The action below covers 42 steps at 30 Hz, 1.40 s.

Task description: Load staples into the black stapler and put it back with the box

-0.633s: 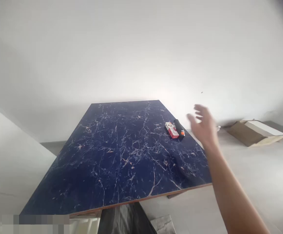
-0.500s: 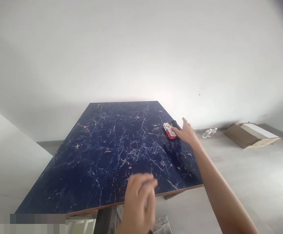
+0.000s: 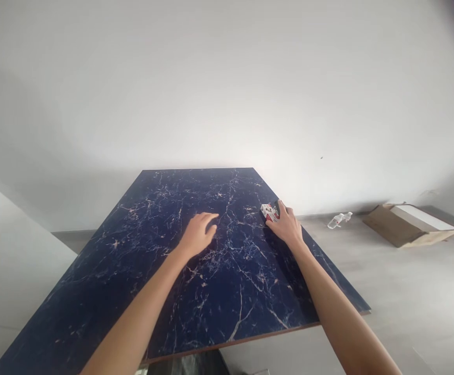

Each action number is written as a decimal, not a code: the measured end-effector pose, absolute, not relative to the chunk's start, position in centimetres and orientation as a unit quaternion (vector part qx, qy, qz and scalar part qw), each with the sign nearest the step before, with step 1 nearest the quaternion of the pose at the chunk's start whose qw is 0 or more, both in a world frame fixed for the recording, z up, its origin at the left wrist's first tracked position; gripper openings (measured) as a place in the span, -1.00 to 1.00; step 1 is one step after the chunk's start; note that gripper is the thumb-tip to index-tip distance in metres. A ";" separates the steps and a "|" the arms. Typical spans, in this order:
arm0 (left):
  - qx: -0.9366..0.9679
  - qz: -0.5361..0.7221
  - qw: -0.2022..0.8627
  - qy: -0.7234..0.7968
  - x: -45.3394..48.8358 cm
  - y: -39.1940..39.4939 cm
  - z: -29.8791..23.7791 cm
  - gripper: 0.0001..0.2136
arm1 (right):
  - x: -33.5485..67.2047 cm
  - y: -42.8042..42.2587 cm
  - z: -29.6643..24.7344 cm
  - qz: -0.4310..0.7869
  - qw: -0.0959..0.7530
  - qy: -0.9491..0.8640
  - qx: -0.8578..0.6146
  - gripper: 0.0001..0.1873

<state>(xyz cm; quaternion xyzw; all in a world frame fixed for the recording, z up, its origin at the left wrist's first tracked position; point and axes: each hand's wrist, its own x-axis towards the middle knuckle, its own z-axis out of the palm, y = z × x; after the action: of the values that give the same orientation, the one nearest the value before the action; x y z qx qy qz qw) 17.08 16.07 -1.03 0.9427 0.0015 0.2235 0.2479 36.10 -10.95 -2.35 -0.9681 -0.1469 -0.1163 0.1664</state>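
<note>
In the head view, the right grip [image 3: 288,229] reaches over a small red-and-white box [image 3: 268,212] and a black item [image 3: 276,204] just beside it, thumb at the box's near end and fingers over the black item. Whether the fingers have closed on either of the 2 is hard to tell, since the hand covers much of both. The left grip [image 3: 199,234] is open and holds nothing, thumb and fingers parted, above the middle of the dark blue, marble-patterned bench [image 3: 219,297].

The box and the black item lie near the bench's right edge, towards its far end. On the floor [image 3: 399,291] to the right are a clear plastic item [image 3: 336,221], bottle-like, and a larger cardboard box [image 3: 402,224].

For a sound hold, I would bring the thumb flat against the small box's side and wrap the fingers round the black item's far side, pressing the 2 together. Firm, even pressure should do; squeezing hard could dent the carton. Pushing outward looks risky with the edge so near, so drawing inward seems wiser.
</note>
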 end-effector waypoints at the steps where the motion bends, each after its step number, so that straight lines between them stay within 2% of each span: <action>1: 0.943 0.228 0.241 0.015 16.3 17.7 -1.1 -0.64 | 36.2 -10.6 -2.3 -0.116 0.170 -0.152 -0.967 -0.06; 5: 0.937 0.251 0.226 0.087 13.1 23.9 -1.0 -0.64 | 35.0 -7.0 -2.1 -0.113 0.194 -0.185 -0.957 -0.07; 10: 0.921 0.260 0.232 0.174 9.1 30.4 -1.3 -0.60 | 30.4 1.5 -1.9 -0.084 0.224 -0.252 -0.938 -0.05; 18: 0.834 0.284 0.304 0.362 4.8 36.6 -2.5 -0.67 | 15.4 20.4 -1.1 0.002 0.297 -0.367 -0.882 -0.04; 22: 0.817 0.291 0.322 0.380 4.2 38.3 -3.0 -0.59 | 9.7 25.8 -0.2 0.072 0.331 -0.388 -0.857 -0.07; 26: 0.812 0.301 0.321 0.384 3.9 39.0 -3.4 -0.56 | 10.8 26.1 -0.3 0.177 0.333 -0.433 -0.819 0.24; 28: 0.820 0.301 0.307 0.377 3.9 38.6 -3.4 -0.61 | 13.0 25.4 -0.2 0.218 0.337 -0.483 -0.778 0.30; 31: 0.835 0.301 0.281 0.364 3.7 37.8 -3.0 -0.63 | 16.6 24.8 0.4 0.274 0.358 -0.540 -0.711 0.17; 36: 0.858 0.313 0.253 0.320 2.8 37.6 -2.1 -0.64 | 18.8 25.9 0.3 0.262 0.431 -0.450 -0.737 -0.27; 42: 0.854 0.343 0.234 0.312 2.0 38.4 -1.9 -0.60 | 17.8 27.4 -2.3 0.265 0.472 -0.482 -0.689 -0.50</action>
<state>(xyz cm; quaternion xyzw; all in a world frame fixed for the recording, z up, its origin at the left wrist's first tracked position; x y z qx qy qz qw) 1.98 38.45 -1.90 0.8545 0.3119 0.3432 0.2341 17.76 27.45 -2.28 -0.6891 -0.4817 0.2651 0.4721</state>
